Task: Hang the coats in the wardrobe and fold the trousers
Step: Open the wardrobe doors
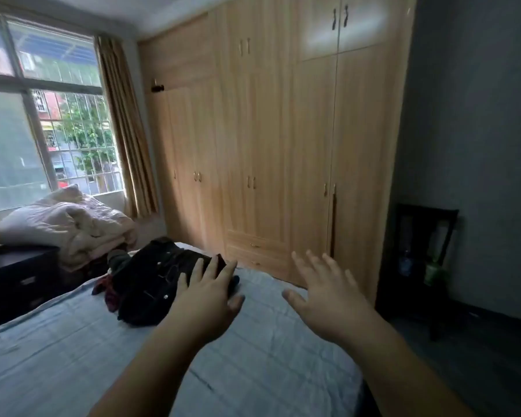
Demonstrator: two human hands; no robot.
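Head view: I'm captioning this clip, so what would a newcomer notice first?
Two open hands reach forward over the blue bed sheet, the left hand by a dark clothes heap, the right hand in the air. Behind stands a tall wooden wardrobe, doors closed.

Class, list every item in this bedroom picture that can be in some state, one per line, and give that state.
Wardrobe: all doors closed; the rightmost pair shows a dark gap.
Dark clothes: heaped on the bed, unfolded, not hung.
Left hand: open, fingers straight over the heap's edge.
Right hand: open, fingers spread, holding nothing.
Curtain: drawn aside.
Bedding: piled by the window.
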